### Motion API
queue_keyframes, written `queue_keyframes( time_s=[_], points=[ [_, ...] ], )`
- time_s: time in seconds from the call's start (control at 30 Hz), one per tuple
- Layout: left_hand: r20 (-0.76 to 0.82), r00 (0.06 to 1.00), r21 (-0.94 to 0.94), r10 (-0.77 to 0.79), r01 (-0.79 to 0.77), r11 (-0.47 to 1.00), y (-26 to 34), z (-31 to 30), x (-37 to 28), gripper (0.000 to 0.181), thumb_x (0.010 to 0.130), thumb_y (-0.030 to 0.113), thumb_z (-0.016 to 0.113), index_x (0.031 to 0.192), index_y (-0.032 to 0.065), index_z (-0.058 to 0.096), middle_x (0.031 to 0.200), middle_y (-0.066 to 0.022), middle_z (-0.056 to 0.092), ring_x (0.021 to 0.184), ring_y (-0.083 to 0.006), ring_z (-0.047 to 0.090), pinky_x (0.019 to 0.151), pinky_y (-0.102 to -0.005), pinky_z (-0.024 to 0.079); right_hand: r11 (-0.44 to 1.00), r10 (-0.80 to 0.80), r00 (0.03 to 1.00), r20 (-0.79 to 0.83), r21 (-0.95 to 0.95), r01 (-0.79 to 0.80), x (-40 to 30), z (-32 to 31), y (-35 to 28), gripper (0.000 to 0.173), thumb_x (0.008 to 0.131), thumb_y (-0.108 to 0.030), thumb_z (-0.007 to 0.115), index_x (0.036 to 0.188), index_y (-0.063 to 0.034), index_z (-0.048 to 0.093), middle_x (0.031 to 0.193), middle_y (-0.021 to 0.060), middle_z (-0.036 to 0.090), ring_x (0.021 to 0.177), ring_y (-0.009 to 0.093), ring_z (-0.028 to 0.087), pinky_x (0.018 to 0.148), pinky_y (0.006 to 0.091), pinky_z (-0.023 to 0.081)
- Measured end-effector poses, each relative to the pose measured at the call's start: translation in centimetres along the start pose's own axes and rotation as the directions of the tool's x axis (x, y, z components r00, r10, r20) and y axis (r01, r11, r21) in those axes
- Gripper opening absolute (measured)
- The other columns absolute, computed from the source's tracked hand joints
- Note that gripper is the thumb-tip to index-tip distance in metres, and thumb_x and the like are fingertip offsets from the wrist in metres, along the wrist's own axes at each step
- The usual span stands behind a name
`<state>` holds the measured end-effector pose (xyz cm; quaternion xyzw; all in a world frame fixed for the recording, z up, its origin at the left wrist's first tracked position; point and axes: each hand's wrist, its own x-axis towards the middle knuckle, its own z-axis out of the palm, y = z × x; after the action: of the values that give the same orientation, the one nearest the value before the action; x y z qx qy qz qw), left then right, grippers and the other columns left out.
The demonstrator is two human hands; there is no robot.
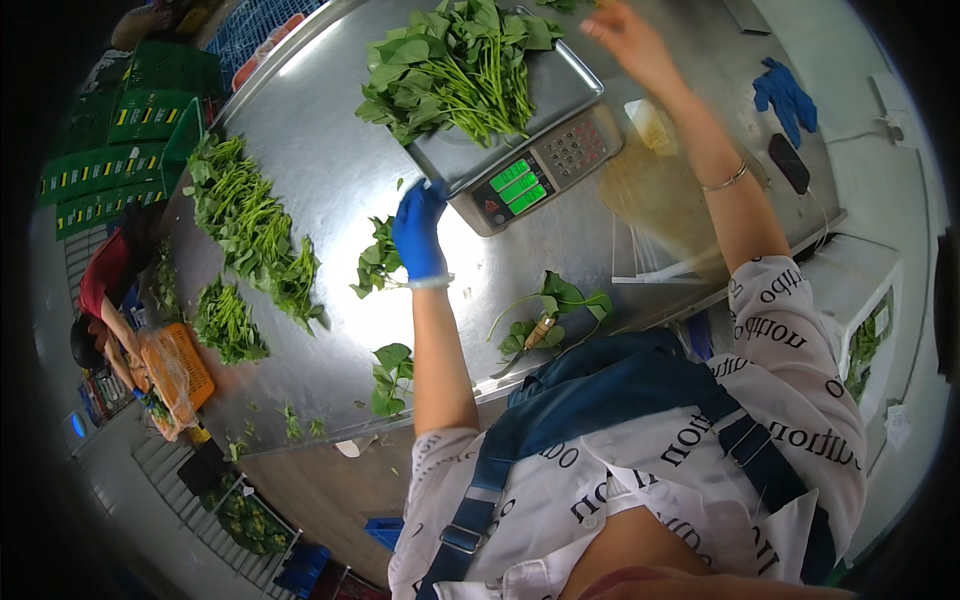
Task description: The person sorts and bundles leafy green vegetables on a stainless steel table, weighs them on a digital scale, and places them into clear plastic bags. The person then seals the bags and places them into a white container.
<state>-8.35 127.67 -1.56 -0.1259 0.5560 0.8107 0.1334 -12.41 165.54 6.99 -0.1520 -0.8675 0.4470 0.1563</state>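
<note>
My left hand, in a blue glove, is at the near left corner of the scale's metal tray. Its fingertips are partly hidden, and a leafy sprig lies beside it. My bare right hand reaches past the tray's far right corner. A small yellow-orange thing shows at its fingertips, cut off by the picture's edge; I cannot tell whether it is held. A large bunch of leafy green stems rests on the tray of the digital scale, whose display glows green.
More leafy bunches line the table's left side. A wooden-handled knife lies among leaves near my apron. Clear plastic bags, a phone and a blue glove lie on the right. Another person bends over an orange crate at left.
</note>
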Motion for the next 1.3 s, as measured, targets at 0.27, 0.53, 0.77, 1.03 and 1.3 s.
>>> queue_keyframes(
  time_s=[0.27,0.53,0.77,1.03,1.3],
  points=[
    [-0.169,0.931,-0.169,-0.324,0.296,0.94,0.0,5.6,11.9,0.053,0.091,0.027,0.066,0.135,0.0047,0.045,0.124,-0.0173,0.057,0.105,-0.0275,0.06,0.087,-0.0417,0.051,0.806,0.374,0.748,0.548,0.206,-0.554,0.3,9.3,4.0,0.081,0.079,-0.061,0.068,0.125,0.0039,0.054,0.112,0.0136,0.061,0.1,0.017,0.058,0.092,0.0312,0.047],
    [0.086,0.994,-0.091,-0.074,0.082,0.992,-2.2,13.1,17.4,0.038,0.098,0.021,0.053,0.133,0.0059,0.048,0.121,-0.0106,0.06,0.101,-0.0252,0.061,0.083,-0.0395,0.052,0.917,0.263,0.937,0.229,0.243,-0.317,-0.3,15.6,2.4,0.079,0.084,-0.048,0.069,0.123,0.0142,0.042,0.118,0.0314,0.058,0.112,0.038,0.058,0.093,0.0387,0.046],
    [0.366,0.922,0.184,0.123,-0.202,0.962,-6.7,24.6,0.9,0.054,0.099,0.017,0.051,0.145,0.0007,0.029,0.139,-0.0134,0.045,0.12,-0.0232,0.048,0.103,-0.0343,0.038,0.863,0.289,0.936,-0.201,0.478,-0.163,-13.5,-1.2,3.8,0.053,0.092,-0.039,0.062,0.117,0.0032,0.043,0.112,0.0232,0.057,0.101,0.035,0.057,0.088,0.0399,0.044],
    [0.4,0.852,0.719,-0.338,-0.064,0.692,-27.1,31.5,-5.8,0.079,0.088,0.014,0.065,0.15,-0.003,0.019,0.134,-0.0206,0.054,0.115,-0.0266,0.056,0.097,-0.0319,0.043,0.718,0.693,0.716,-0.088,-0.015,-0.696,-26.8,-9.5,24.9,0.05,0.096,-0.034,0.06,0.12,0.0078,0.048,0.105,0.0127,0.061,0.094,0.023,0.058,0.084,0.0342,0.047],
    [0.269,0.901,0.301,-0.34,0.257,0.918,-24.8,25.0,-4.2,0.049,0.087,-0.002,0.058,0.134,-0.0017,0.046,0.109,-0.0188,0.066,0.084,-0.0221,0.067,0.071,-0.0276,0.055,0.808,0.538,0.84,-0.075,0.331,-0.488,-31.2,-15.3,26.6,0.043,0.09,-0.023,0.067,0.123,0.0013,0.053,0.09,0.011,0.06,0.079,0.023,0.061,0.073,0.0347,0.051]
  ],
)
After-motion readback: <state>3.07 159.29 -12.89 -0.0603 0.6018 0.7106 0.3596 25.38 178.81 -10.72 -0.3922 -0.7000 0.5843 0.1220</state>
